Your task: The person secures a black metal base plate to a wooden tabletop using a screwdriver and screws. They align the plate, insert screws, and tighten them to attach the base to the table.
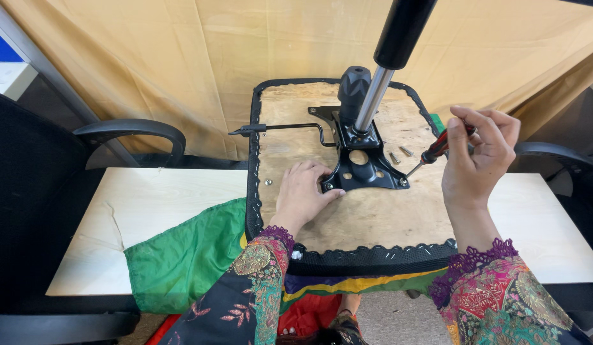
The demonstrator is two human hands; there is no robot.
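The screwdriver (440,147), red and black in the handle, sits right of centre in the frame, pinched near its top between the thumb and fingers of our right hand (478,160), which are pressed together around it. Its thin shaft slants down and to the left, the tip at a screw on the right corner of the black metal mounting plate (363,169). We judge the tool light and stiff, with a grooved handle that should not slip; the upper end of the handle is the natural place to take it.

Our left hand (303,195) lies flat, fingers spread loosely, on the plywood seat underside (373,211), with its fingertips touching the left corner of the plate. It holds nothing. The plate looks rigid and heavy, and the chrome gas cylinder (376,96) rises from it toward the top of the frame, close to the left of our tool hand. A thin black lever (277,128) reaches out to the upper left.

Loose screws (400,153) lie on the wood just beside the screwdriver's tip and could easily roll. The seat rests on a pale table (149,211), over a green cloth (181,255). Chair armrests (133,131) stand at both sides, the left one well apart from the hands, so the room above the wood is fairly open.
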